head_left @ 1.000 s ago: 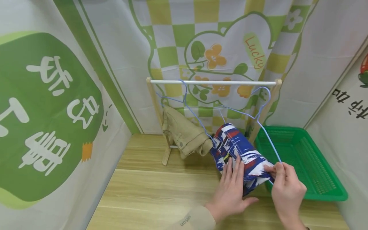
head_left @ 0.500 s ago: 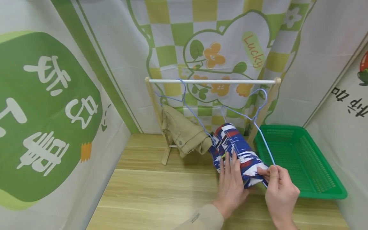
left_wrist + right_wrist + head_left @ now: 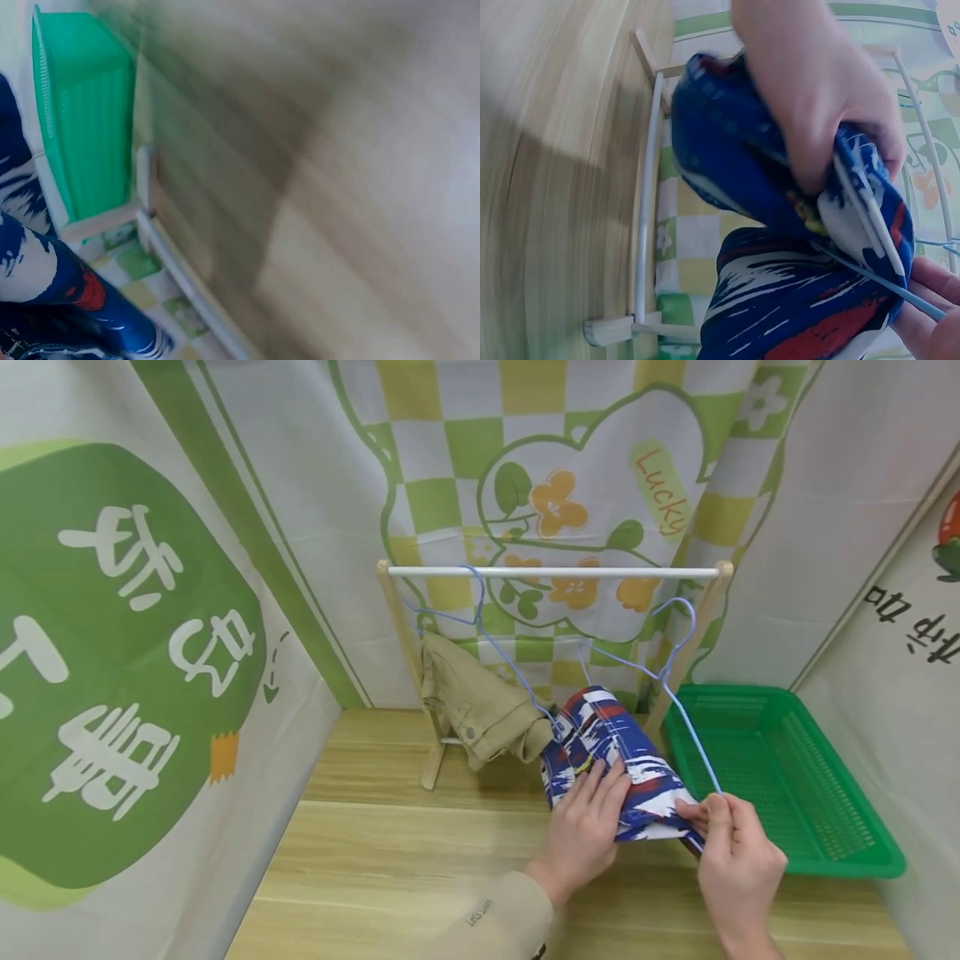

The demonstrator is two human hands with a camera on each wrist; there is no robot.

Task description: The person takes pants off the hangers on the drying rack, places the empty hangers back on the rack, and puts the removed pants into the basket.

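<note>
Position: the patterned garment (image 3: pixel 645 768) is in front of the rack's right half, above the desk (image 3: pixel 375 843). Its upper end lies within the right hanger (image 3: pixel 663 676), whose hook is apart from the rail (image 3: pixel 555 572). In the right wrist view the hanger wire passes between folds of the garment.

Left hand (image 3: pixel 585 822): grasping the near part of the garment, thumb beneath the fold, fingers on top.

Right hand (image 3: pixel 742 852): pinching the hanger's right corner together with the garment's edge.

Surroundings: the khaki garment (image 3: pixel 480 702) is on the left hanger (image 3: pixel 477 619), which hooks over the rail; the green basket (image 3: pixel 840 867) is at right.

Procedure: the step in hand appears to be seating the garment on the hanger.
1. Steady the hanger with the right hand. Pinch firmly at the corner; avoid bending the thin wire.
2. Draw the fold over the lower wire with the left hand, then smooth it flat from left to right.
3. Balance the lengths on both sides of the wire.

Caution: an uneven drape could slide off. The garment's left edge adjoins the khaki garment; avoid snagging the left hanger.
</note>
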